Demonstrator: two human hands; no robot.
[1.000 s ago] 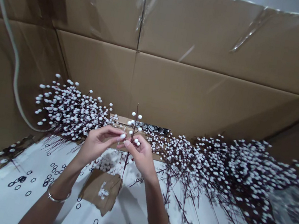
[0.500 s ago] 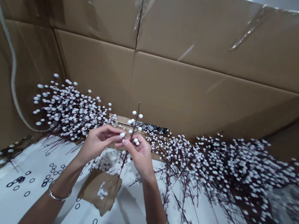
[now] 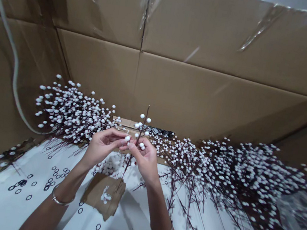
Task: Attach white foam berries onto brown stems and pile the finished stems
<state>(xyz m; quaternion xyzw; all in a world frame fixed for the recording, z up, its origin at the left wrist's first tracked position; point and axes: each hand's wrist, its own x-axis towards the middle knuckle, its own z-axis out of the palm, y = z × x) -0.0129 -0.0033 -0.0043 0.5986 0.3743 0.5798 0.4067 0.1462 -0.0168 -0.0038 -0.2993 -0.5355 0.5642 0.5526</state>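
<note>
My right hand (image 3: 144,160) pinches a thin dark twig (image 3: 138,136) that stands nearly upright, with a few white beads near its top. My left hand (image 3: 102,146) is closed in a pinch on a single white bead (image 3: 127,138), held right against the twig's stem. Both hands meet above a white table (image 3: 2,209). Below them lie a torn piece of cardboard (image 3: 103,197) and a small heap of loose white beads (image 3: 108,167).
Finished beaded branches lie piled at the left (image 3: 68,112) and in a large heap at the right (image 3: 237,176). Small black rings (image 3: 52,182) are scattered on the table. Cardboard walls (image 3: 193,86) enclose the space; a pale cable (image 3: 12,44) hangs at left.
The twig's top has tilted slightly to the right. The hands have hardly moved.
</note>
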